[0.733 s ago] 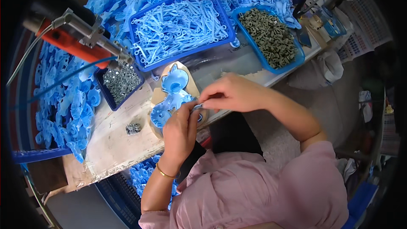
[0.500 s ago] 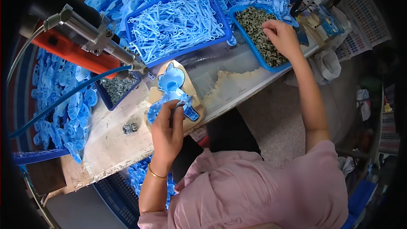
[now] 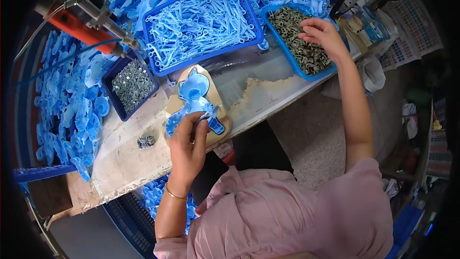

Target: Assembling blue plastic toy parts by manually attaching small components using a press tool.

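One bright-blue rectangular plastic tray (image 3: 309,75) sits far right; nearer, the pale-blue moulded plastic shell (image 3: 195,91) could shift if my left hand (image 3: 188,139), narrowed there, slips. My half-curled right hand (image 3: 322,37) might snag surplus small olive-grey pieces (image 3: 287,24); both hands' contents are unclear.

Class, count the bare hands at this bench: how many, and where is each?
2: the left hand is at the molded blue part on the beige fixture; the right hand is at the tray of olive pieces. No others show.
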